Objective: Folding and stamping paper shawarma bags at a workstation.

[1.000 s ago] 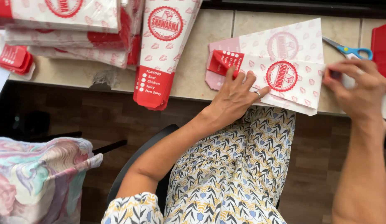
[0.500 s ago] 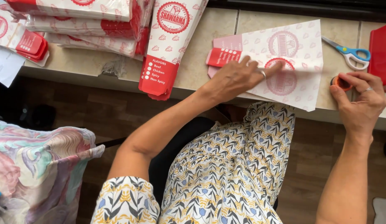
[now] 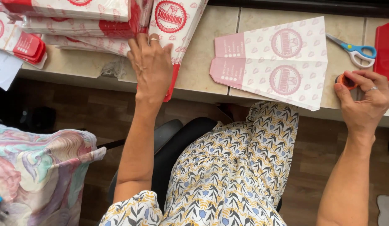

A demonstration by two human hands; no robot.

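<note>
On the tiled counter we laid our left hand flat on the next paper bag, pressing evenly, while our right hand pinched a small orange cap.

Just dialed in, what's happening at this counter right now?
A seated person works at a tiled counter. The left hand rests flat on a long red-and-white printed paper bag beside a stack of the same bags. The right hand pinches a small round orange thing at the counter's edge. Between the hands lies a paper bag, pale side up, touched by neither. Blue-handled scissors lie past it.
</note>
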